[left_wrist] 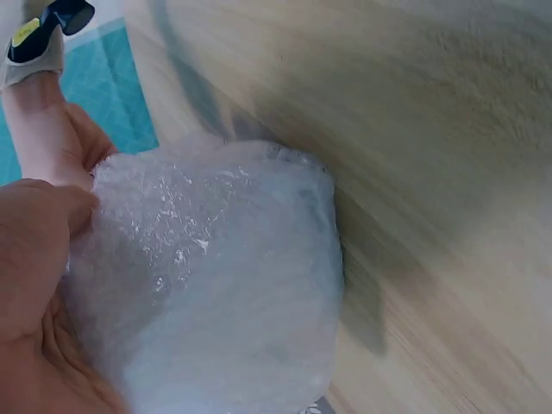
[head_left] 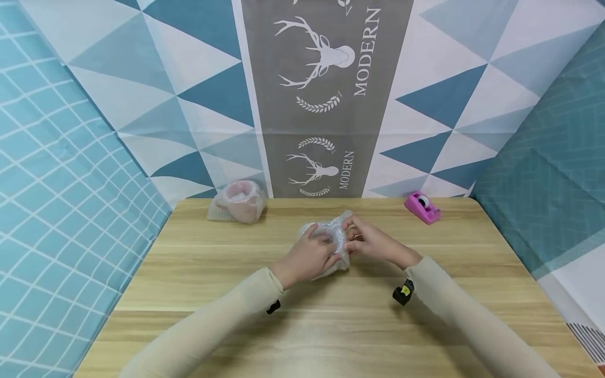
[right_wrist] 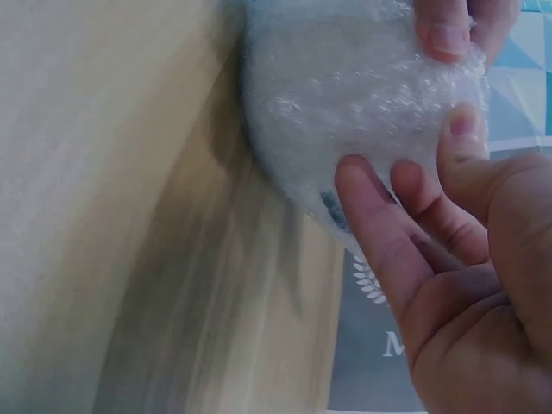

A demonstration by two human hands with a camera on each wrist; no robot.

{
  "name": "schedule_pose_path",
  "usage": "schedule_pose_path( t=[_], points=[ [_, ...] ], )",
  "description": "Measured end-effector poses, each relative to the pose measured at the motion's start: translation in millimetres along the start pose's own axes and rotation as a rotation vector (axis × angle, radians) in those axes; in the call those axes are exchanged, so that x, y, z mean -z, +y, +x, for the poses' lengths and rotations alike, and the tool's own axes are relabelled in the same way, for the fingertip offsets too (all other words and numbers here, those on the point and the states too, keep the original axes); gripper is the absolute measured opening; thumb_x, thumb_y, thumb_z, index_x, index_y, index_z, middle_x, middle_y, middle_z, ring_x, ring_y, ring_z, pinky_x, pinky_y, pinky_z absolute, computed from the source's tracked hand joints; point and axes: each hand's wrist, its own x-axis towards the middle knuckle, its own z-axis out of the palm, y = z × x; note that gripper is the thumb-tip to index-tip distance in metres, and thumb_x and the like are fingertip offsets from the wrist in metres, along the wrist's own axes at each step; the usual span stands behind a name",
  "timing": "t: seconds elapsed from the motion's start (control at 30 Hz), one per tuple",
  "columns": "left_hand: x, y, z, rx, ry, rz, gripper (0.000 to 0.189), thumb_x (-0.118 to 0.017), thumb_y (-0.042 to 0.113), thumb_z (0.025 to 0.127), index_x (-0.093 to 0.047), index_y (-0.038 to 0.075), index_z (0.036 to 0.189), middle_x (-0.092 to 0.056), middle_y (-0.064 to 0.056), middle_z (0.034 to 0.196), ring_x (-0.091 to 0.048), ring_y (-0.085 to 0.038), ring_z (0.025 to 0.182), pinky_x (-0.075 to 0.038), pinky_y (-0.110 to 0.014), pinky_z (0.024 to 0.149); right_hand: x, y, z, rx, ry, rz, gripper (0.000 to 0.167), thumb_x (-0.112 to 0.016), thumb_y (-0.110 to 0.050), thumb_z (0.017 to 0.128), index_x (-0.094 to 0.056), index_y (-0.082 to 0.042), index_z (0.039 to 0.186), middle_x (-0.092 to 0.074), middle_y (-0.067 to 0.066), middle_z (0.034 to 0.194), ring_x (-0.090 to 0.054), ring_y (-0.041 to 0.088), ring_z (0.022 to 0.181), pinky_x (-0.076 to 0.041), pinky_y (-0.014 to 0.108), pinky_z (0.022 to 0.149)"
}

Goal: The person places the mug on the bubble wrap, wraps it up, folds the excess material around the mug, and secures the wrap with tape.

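A bundle in clear bubble wrap (head_left: pixel 338 239) sits near the middle of the wooden table; its contents look pale but cannot be made out. My left hand (head_left: pixel 306 257) grips it from the left, fingers over the top and thumb along the near side. On its right side, my right hand (head_left: pixel 371 241) holds the wrap between bent fingers and thumb. The left wrist view shows the smooth side of the wrapped bundle (left_wrist: pixel 216 276). In the right wrist view, right fingertips (right_wrist: pixel 354 172) press against the film, close to the left hand's fingers.
A pink cup-like item in bubble wrap (head_left: pixel 241 202) stands at the table's back left. At the back right lies a pink tape dispenser (head_left: pixel 422 207) with a roll in it. Patterned cloth (head_left: pixel 326 105) hangs behind the wooden table (head_left: pixel 302 336).
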Motion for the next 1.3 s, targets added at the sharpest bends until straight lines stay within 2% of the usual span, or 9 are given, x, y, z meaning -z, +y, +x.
schedule_pose_path(
  t=[0.1,0.2,0.37,0.5,0.7,0.9,1.03,1.17,1.3],
  points=[
    [1.3,0.1,0.0,0.009,-0.017,-0.014,0.035,-0.057,0.037,0.105,-0.062,0.017,0.077,-0.072,0.002,0.079,-0.070,-0.019,0.113,-0.041,-0.058,0.117,2.3,-3.8,-2.1,0.018,-0.025,-0.064,0.035,-0.065,-0.002,0.099,-0.042,0.000,0.125,-0.069,0.010,0.090,-0.069,0.020,0.087,-0.064,0.041,0.078],
    [4.1,-1.5,-0.4,0.009,-0.048,-0.032,0.033,-0.057,0.040,0.105,-0.066,0.016,0.084,-0.075,-0.001,0.089,-0.068,-0.021,0.118,-0.039,-0.059,0.117,5.9,-5.6,-1.9,0.028,-0.054,-0.103,0.039,-0.069,-0.006,0.097,-0.043,-0.003,0.127,-0.068,0.007,0.093,-0.067,0.020,0.093,-0.062,0.034,0.083],
    [11.5,-8.6,0.9,-0.029,-0.206,-0.105,0.030,-0.058,0.044,0.103,-0.063,0.014,0.097,-0.073,-0.001,0.098,-0.059,-0.026,0.134,-0.030,-0.061,0.123,7.6,-0.8,1.9,0.006,-0.043,-0.088,0.047,-0.077,-0.016,0.091,-0.044,-0.006,0.123,-0.066,0.003,0.088,-0.064,0.015,0.089,-0.058,0.034,0.091],
    [14.5,-14.4,1.6,-0.052,-0.300,-0.148,0.027,-0.062,0.042,0.100,-0.060,0.015,0.101,-0.073,-0.002,0.109,-0.052,-0.027,0.141,-0.024,-0.062,0.125,4.6,4.4,6.6,0.011,-0.024,-0.050,0.048,-0.080,-0.019,0.088,-0.046,-0.005,0.119,-0.064,0.002,0.080,-0.063,0.014,0.080,-0.058,0.031,0.085],
    [11.0,-15.8,1.6,-0.076,-0.240,-0.127,0.027,-0.067,0.040,0.097,-0.064,0.014,0.106,-0.071,-0.008,0.129,-0.055,-0.029,0.138,-0.028,-0.064,0.122,5.3,16.3,10.8,0.007,-0.042,0.076,0.044,-0.077,-0.011,0.089,-0.046,-0.002,0.119,-0.069,0.011,0.079,-0.063,0.020,0.074,-0.053,0.025,0.068],
    [8.8,-15.9,2.9,-0.074,-0.186,-0.155,0.024,-0.071,0.037,0.095,-0.067,0.014,0.104,-0.072,-0.006,0.127,-0.056,-0.027,0.138,-0.028,-0.063,0.122,8.3,16.4,9.3,-0.018,-0.045,0.086,0.040,-0.074,-0.014,0.093,-0.047,-0.003,0.121,-0.074,0.012,0.086,-0.069,0.015,0.077,-0.057,0.028,0.071],
    [9.5,-16.0,2.7,-0.083,-0.206,-0.148,0.023,-0.072,0.037,0.094,-0.066,0.015,0.101,-0.072,-0.006,0.127,-0.056,-0.027,0.138,-0.028,-0.062,0.122,8.6,13.0,6.6,-0.029,-0.054,0.098,0.035,-0.070,-0.008,0.096,-0.048,0.000,0.123,-0.075,0.013,0.089,-0.073,0.016,0.081,-0.062,0.037,0.076],
    [11.0,-16.0,2.0,-0.090,-0.220,-0.135,0.024,-0.070,0.038,0.095,-0.065,0.015,0.100,-0.074,-0.004,0.112,-0.058,-0.025,0.133,-0.028,-0.061,0.123,8.9,8.9,4.9,-0.027,-0.056,0.100,0.030,-0.065,-0.003,0.099,-0.047,0.001,0.123,-0.075,0.014,0.089,-0.074,0.018,0.082,-0.063,0.051,0.080],
    [9.4,-14.4,-0.7,-0.083,-0.204,-0.090,0.025,-0.069,0.040,0.097,-0.063,0.016,0.094,-0.071,0.002,0.094,-0.061,-0.022,0.127,-0.030,-0.059,0.123,7.2,6.0,3.3,-0.021,-0.044,0.052,0.031,-0.067,-0.005,0.098,-0.049,-0.003,0.123,-0.075,0.013,0.087,-0.073,0.018,0.082,-0.062,0.048,0.079]
  ],
)
